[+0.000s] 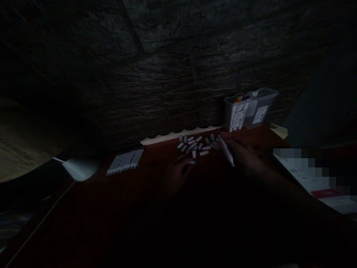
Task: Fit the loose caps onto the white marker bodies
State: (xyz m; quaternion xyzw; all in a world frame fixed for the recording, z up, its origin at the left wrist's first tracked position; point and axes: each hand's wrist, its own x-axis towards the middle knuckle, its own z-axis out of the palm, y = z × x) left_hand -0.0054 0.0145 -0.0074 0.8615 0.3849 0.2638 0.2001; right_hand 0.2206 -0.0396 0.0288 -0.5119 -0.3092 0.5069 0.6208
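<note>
Very dim scene; detail is limited. A white marker [226,150] is gripped in the right hand [241,154], its long axis running from far-left to near-right, the far tip aimed at a scatter of loose caps [196,145] on the dark red table [111,208]. The left hand [178,173] rests just near-left of the caps, fingertips at one cap [192,162] (whether it is pinched cannot be told). The left hand is nearer the pile.

Containers: a clear tub [235,111] with coloured markers upright inside is seen at the wall, a second tub [262,108] beside it, contents unclear. A row of markers [125,162] lies well left.
</note>
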